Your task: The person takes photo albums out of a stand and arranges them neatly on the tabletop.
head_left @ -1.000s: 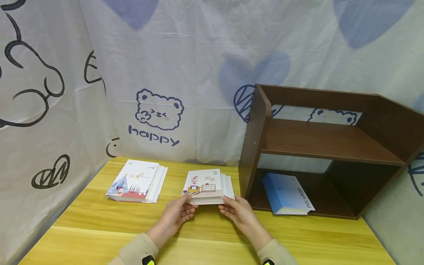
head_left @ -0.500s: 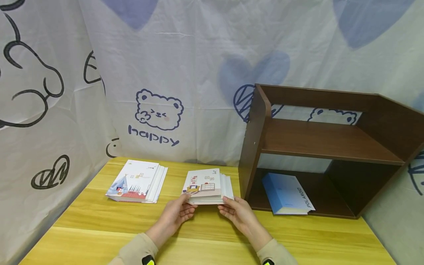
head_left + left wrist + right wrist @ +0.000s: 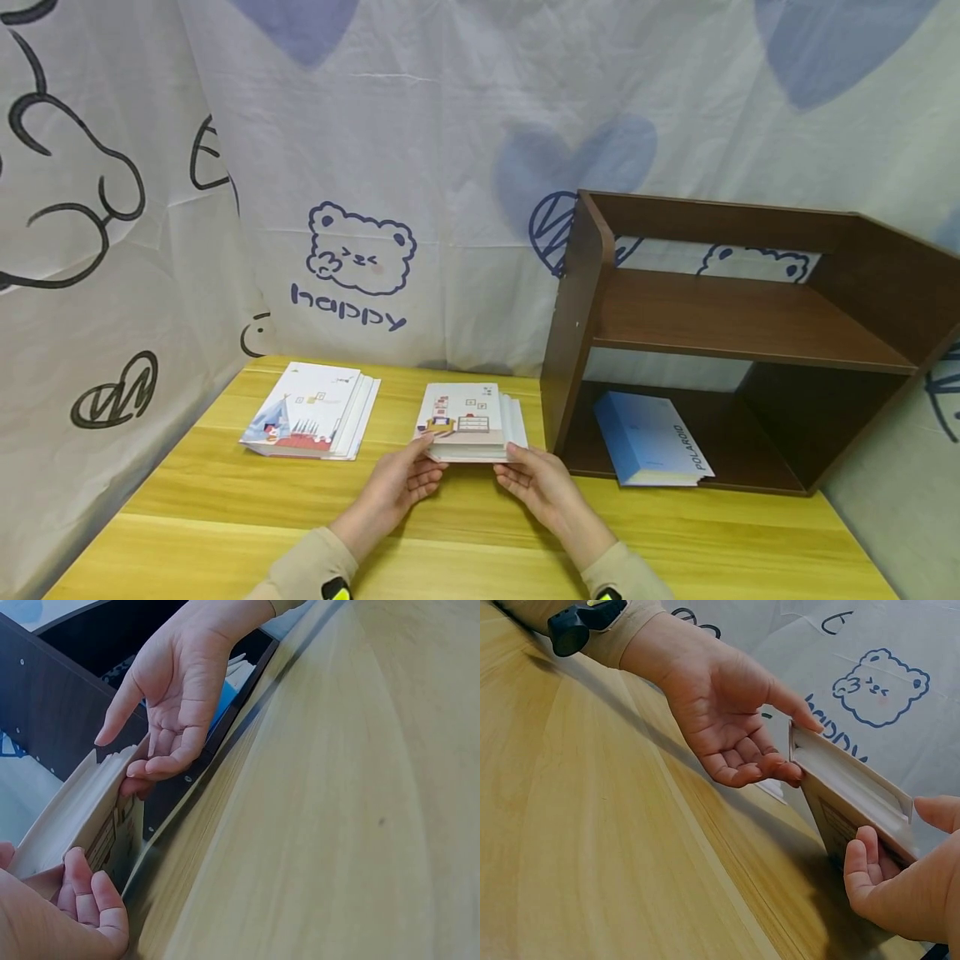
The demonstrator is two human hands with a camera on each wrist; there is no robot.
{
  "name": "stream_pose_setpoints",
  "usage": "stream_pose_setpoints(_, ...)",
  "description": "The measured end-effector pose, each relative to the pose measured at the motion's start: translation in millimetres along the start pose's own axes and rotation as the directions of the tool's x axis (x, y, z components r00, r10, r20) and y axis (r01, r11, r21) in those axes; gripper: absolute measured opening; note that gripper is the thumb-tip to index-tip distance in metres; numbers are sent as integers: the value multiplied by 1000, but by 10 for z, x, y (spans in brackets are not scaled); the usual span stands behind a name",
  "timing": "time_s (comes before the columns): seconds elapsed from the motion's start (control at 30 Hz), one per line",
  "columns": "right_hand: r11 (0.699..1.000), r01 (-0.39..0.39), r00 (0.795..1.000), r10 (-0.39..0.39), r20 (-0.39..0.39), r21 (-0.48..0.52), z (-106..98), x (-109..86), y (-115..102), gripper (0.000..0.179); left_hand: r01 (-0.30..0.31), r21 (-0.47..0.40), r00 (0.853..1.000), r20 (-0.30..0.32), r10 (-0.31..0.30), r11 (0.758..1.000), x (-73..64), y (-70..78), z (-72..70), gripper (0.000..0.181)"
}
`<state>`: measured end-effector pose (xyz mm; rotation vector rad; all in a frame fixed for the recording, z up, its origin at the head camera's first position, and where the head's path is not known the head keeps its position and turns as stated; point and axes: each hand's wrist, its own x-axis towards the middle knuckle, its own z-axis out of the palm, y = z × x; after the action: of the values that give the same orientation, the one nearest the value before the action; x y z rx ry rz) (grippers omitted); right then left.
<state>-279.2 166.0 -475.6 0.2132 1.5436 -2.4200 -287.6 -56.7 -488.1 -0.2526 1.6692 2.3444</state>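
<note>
A white book [image 3: 461,417] with a drawn room on its cover lies in the middle of the table, its front end raised a little. My left hand [image 3: 397,490] pinches its front left corner, thumb on the cover and curled fingers beneath. At the front right corner my right hand [image 3: 545,492] holds it the same way. The left wrist view shows the pages [image 3: 71,806] between the covers, and the right wrist view shows the pale end of the book [image 3: 855,776] between both hands. Left of it lies a similar white book [image 3: 311,408] with a blue tent on the cover.
A dark brown two-tier shelf [image 3: 750,321] stands at the right, against a printed curtain [image 3: 480,167]. On its bottom board lies a blue and white book [image 3: 652,442] marked POLAROID. The wooden table [image 3: 450,542] extends in front of both arms.
The held book has turned very slightly, and its cover now sits more squarely over the pages. Both hands keep almost the same place.
</note>
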Motion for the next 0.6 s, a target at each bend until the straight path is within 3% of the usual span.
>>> stream_pose_setpoints(0.37, 1000, -1, 1000, 1, 26, 11, -8, -8, -4, 26, -12, 3, 1000, -2, 12, 1000, -6, 11, 1, 42)
stream_pose_setpoints(0.6, 1000, 10, 999, -10, 33, -2, -13, 2, -2, 29, -26, -6, 1000, -6, 26, 1000, -17, 18, 15, 29)
